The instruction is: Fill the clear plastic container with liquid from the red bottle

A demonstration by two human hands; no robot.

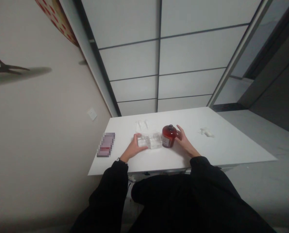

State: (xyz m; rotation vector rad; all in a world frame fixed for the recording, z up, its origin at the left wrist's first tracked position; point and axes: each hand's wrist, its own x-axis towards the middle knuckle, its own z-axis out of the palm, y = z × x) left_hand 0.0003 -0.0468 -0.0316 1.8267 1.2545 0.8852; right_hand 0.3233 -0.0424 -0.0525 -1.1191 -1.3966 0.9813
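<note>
free: bench (234, 147) between right hand (186, 143) and crumpled tissue (206, 132) | blocking: red bottle (169, 136), clear plastic box (149, 140), touching, between right and left hand (134, 148)

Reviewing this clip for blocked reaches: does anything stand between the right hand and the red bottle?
Nothing visible does: the right hand is right at the side of the red bottle, with no object between them. The clear plastic box lies on the bottle's other side.

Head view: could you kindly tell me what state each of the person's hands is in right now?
Left hand: on the end of the clear plastic box, touching it; whether it grips cannot be told.
Right hand: open, beside the red bottle.
</note>
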